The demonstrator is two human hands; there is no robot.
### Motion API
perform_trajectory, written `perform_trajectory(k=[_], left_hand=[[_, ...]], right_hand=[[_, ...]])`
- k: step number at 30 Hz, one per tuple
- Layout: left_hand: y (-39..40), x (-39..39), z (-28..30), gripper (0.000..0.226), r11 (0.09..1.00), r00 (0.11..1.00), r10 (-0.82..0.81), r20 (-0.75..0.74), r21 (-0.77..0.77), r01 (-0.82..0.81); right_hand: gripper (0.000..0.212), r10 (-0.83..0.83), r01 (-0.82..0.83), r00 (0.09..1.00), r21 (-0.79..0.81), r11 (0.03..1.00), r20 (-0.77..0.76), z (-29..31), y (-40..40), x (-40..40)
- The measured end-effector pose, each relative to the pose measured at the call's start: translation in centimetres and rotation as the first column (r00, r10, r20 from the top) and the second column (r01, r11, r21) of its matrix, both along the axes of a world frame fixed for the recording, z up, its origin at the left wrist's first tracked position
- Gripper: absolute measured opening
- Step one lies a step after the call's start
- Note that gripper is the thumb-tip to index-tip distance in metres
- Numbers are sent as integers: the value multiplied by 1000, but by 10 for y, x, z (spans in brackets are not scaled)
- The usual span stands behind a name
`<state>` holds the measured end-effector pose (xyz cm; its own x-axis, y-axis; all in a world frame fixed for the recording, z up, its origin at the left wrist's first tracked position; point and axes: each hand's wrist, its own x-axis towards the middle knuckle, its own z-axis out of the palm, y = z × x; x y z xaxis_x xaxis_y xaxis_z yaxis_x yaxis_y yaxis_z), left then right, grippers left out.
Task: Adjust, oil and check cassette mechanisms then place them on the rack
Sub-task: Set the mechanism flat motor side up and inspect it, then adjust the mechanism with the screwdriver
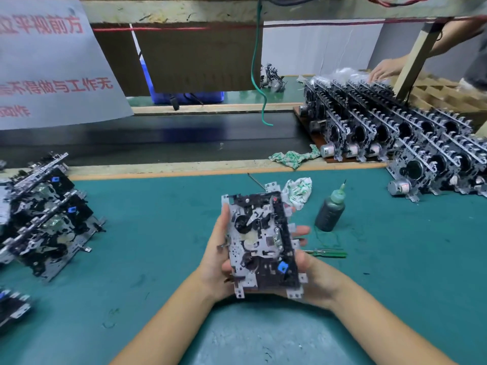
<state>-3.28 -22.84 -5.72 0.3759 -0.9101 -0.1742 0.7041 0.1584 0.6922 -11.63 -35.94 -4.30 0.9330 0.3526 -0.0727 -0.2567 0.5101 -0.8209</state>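
Head view: both hands hold one cassette mechanism above the green mat. The left hand grips its left edge, thumb along the side. The right hand cups the right edge from beneath, fingertips showing past the frame. Just right stand an oil bottle and, lying flat, a green screwdriver. A rack at far right carries rows of mechanisms. More mechanisms are piled at left, partly cut off.
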Motion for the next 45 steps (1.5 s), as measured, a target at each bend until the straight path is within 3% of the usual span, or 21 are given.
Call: perform_trajectory(k=[1,5,6,8,9,10,12,15,16,18,20,22,24,26,29,33,36,38,40,42,45], left_hand=[[-1,-2,-1,108,995,999,-21,-27,-97,18],[2,-5,-3,95,962,993,-114,-17,-252,106],[3,-4,-4,94,957,994,-104,-19,-274,95],[7,1,-5,95,951,997,-59,-51,-306,41],[9,4,-6,97,952,995,-43,-95,-307,11],[9,6,-7,100,953,990,-24,-140,-301,-20],[7,8,-8,100,961,984,47,-171,-263,-91],[2,10,-12,93,973,974,137,-179,-159,-166],[1,12,-14,92,977,972,150,-182,-125,-174],[0,14,-19,88,978,965,173,-198,-80,-191],[0,15,-23,87,979,956,185,-227,-40,-199],[-1,18,-25,88,977,943,203,-263,-4,-211],[-2,20,-27,89,973,921,221,-320,14,-229],[-3,21,-27,90,971,905,231,-359,27,-237],[-5,21,-26,95,974,902,224,-369,54,-220],[-5,23,-22,93,984,922,179,-345,82,-160],[-5,25,-23,89,986,928,165,-335,82,-145],[-4,25,-23,88,987,932,155,-327,79,-137],[-4,25,-22,87,990,933,141,-331,70,-125],[-4,24,-21,85,992,934,128,-334,56,-116],[-4,23,-22,84,992,934,126,-336,50,-115]], right_hand=[[82,25,-24,1000,17,1000,-12,-4,0,0],[74,83,-65,996,-357,932,37,-2,-4,-2],[62,55,-21,997,-457,889,61,0,-6,-2],[17,-33,112,989,-601,791,141,0,-11,-3],[5,-88,186,979,-635,750,182,2,-15,-2],[13,-174,297,954,-673,678,245,3,-18,-1],[10,-424,561,815,-722,406,395,3,-30,0],[40,-600,746,391,-622,-238,698,-1,-49,-1],[38,-590,763,263,-539,-357,763,-2,-55,-1],[30,-596,794,118,-435,-424,795,-5,-60,0],[45,-672,783,148,-501,-369,726,-11,-63,4],[62,-739,711,308,-661,-239,599,-21,-67,9],[53,-763,580,474,-808,-104,439,-29,-69,11],[39,-698,463,587,-877,-125,409,-32,-70,12],[31,-576,530,668,-845,-76,471,-31,-61,13],[25,-586,736,579,-672,77,567,-21,-48,13],[21,-723,838,495,-484,252,482,-14,-46,13],[26,-805,865,486,-318,388,339,-11,-46,13],[13,-858,862,507,-42,505,88,-6,-44,15],[5,-844,857,514,146,495,-155,-1,-44,18],[24,-826,856,511,51,515,-238,-2,-44,17]])
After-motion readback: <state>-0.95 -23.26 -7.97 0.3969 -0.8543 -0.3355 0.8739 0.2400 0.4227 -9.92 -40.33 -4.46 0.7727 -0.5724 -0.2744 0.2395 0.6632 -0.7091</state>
